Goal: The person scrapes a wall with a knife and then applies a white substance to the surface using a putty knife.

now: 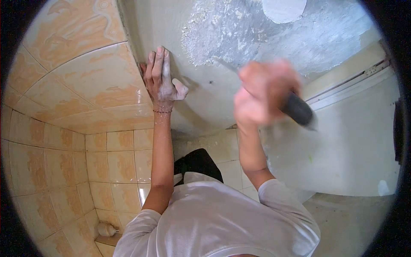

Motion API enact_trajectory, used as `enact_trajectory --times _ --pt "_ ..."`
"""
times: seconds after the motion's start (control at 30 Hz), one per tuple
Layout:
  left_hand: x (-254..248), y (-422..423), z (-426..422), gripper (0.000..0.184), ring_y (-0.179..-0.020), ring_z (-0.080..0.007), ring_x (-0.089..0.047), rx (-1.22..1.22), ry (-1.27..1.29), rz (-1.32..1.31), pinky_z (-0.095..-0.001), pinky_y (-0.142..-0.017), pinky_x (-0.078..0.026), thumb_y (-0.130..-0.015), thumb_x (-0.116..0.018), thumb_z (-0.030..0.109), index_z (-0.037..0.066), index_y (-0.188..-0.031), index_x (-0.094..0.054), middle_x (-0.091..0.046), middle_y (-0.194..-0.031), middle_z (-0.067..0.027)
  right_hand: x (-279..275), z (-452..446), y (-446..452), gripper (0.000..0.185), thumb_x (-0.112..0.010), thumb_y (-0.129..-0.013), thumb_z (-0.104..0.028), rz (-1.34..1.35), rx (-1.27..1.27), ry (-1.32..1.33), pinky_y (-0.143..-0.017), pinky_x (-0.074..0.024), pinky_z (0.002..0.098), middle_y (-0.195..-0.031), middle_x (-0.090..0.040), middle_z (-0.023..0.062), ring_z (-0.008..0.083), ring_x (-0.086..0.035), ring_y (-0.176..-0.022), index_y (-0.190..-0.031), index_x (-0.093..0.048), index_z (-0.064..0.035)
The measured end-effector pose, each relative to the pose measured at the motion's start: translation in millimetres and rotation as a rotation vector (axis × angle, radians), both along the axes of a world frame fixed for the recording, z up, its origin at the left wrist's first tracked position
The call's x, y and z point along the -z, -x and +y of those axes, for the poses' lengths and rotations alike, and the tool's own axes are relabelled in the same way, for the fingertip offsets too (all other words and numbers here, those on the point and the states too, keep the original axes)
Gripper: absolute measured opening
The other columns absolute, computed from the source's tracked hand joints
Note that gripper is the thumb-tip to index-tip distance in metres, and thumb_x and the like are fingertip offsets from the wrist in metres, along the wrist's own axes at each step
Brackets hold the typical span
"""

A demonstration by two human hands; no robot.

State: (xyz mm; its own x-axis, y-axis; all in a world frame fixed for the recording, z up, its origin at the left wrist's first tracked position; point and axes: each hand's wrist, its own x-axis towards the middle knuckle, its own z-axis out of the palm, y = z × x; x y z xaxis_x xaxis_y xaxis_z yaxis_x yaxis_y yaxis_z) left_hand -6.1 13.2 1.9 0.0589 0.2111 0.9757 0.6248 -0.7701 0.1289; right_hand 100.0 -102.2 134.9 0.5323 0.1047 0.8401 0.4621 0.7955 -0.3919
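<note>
My left hand point(162, 81), dusted with white powder, rests against the painted wall point(205, 103) beside the tile edge. Its fingers are stretched out and it holds nothing. My right hand point(265, 92) is smeared by motion but wrapped round a scraper point(299, 112). The dark handle sticks out below the fist, and a thin pale blade point(227, 65) points up and left. The blade's tip is close to the lower edge of a rough patch point(239, 34) of stripped grey-white wall; whether it touches cannot be made out. Flaky paint borders that patch.
Orange-patterned tiles point(81, 81) cover the wall on the left. A pale door point(334, 137) with a white frame stands on the right. A small white object point(107, 229) sits on a ledge at lower left. A smooth white spot point(284, 9) lies within the rough patch.
</note>
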Motion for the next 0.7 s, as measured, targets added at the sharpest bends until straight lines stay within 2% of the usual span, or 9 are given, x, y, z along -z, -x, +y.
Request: enact_trajectory --times 0.07,0.2,0.27,0.3,0.43,0.47,0.53,0.67,0.7 --pt "0.4 -0.1 1.0 0.078 -0.124 -0.0378 -0.043 -0.004 -0.044 -0.002 -0.0474 -0.104 -0.035 -0.091 -0.025 0.057 -0.006 -0.130 -0.046 -0.044 -0.136 -0.0194 7.2 -0.4 -3.8 0.024 -0.057 -0.082 -0.009 -0.095 0.142 0.053 -0.037 -0.0208 0.0254 -0.046 -0.029 -0.0025 0.0066 -0.022 -0.036 -0.066 -0.039 -0.0086" --pt "-3.2 -1.4 1.4 0.078 -0.123 -0.0381 -0.043 -0.025 -0.039 0.002 -0.0474 -0.105 -0.034 -0.091 -0.025 0.058 -0.007 -0.130 -0.046 -0.045 -0.135 -0.0193 -24.2 -13.3 8.8 0.023 -0.053 -0.082 -0.004 0.211 -0.283 -0.024 -0.037 -0.0210 0.0253 -0.047 -0.029 -0.0037 0.0049 -0.022 -0.038 -0.066 -0.037 -0.0077" --pt "-1.7 -1.4 0.9 0.076 -0.123 -0.0392 -0.043 0.017 -0.035 -0.019 -0.0482 -0.103 -0.035 -0.091 -0.026 0.056 -0.005 -0.131 -0.046 -0.044 -0.136 -0.0188 -15.5 -24.2 -1.8 0.021 -0.069 -0.082 -0.017 0.176 -0.563 -0.084 -0.043 -0.0368 0.0255 -0.053 -0.055 0.0028 0.0096 -0.046 -0.043 -0.072 -0.053 -0.0081" --pt "-1.2 -0.8 0.6 0.076 -0.123 -0.0392 -0.043 0.016 -0.030 -0.018 -0.0482 -0.103 -0.035 -0.091 -0.026 0.056 -0.005 -0.131 -0.046 -0.044 -0.136 -0.0188 1.6 -0.8 -21.0 0.024 -0.067 -0.085 -0.014 -0.073 -0.094 -0.053 -0.041 -0.0354 0.0239 -0.050 -0.050 0.0022 0.0075 -0.045 -0.043 -0.068 -0.050 -0.0095" --pt "-1.9 0.0 0.8 0.070 -0.123 -0.0392 -0.042 0.007 -0.048 -0.002 -0.0478 -0.103 -0.035 -0.090 -0.028 0.049 -0.004 -0.133 -0.044 -0.043 -0.137 -0.0181 -23.1 2.9 4.1 0.039 -0.055 -0.086 -0.004 0.161 -0.197 0.063 -0.036 -0.0226 0.0261 -0.044 -0.029 -0.0029 0.0062 -0.022 -0.036 -0.057 -0.030 -0.0123" --pt "-2.0 -0.6 0.2 0.069 -0.124 -0.0388 -0.042 0.006 -0.045 -0.002 -0.0476 -0.103 -0.035 -0.090 -0.029 0.047 -0.004 -0.134 -0.044 -0.043 -0.137 -0.0178 -23.8 -6.5 2.4 0.039 -0.055 -0.086 -0.004 0.160 -0.197 0.062 -0.036 -0.0226 0.0261 -0.044 -0.029 -0.0029 0.0062 -0.022 -0.036 -0.057 -0.030 -0.0123" --pt "-2.6 -1.5 2.9 0.068 -0.124 -0.0386 -0.042 0.011 -0.053 -0.013 -0.0473 -0.103 -0.034 -0.089 -0.030 0.046 -0.004 -0.134 -0.043 -0.043 -0.137 -0.0178 -26.8 -23.2 -5.7 0.037 -0.065 -0.086 -0.015 0.207 -0.605 0.034 -0.039 -0.0340 0.0246 -0.046 -0.046 -0.0003 0.0065 -0.042 -0.040 -0.056 -0.043 -0.0113" --pt "0.5 0.3 -0.1 0.068 -0.124 -0.0383 -0.041 -0.002 -0.006 0.005 -0.0468 -0.104 -0.032 -0.087 -0.034 0.045 -0.004 -0.134 -0.043 -0.042 -0.138 -0.0177 -2.2 22.5 2.3 0.032 -0.065 -0.086 -0.013 0.185 -0.335 0.166 -0.037 -0.0298 0.0246 -0.045 -0.037 -0.0048 0.0061 -0.036 -0.037 -0.061 -0.046 -0.0101" --pt "0.5 0.1 -1.1 0.068 -0.124 -0.0383 -0.041 0.002 -0.009 0.008 -0.0468 -0.104 -0.032 -0.087 -0.034 0.045 -0.004 -0.134 -0.043 -0.042 -0.138 -0.0177 -1.6 24.7 3.0 0.030 -0.054 -0.088 -0.010 0.146 -0.325 0.202 -0.037 -0.0204 0.0257 -0.046 -0.026 -0.0052 0.0068 -0.021 -0.037 -0.063 -0.037 -0.0097"
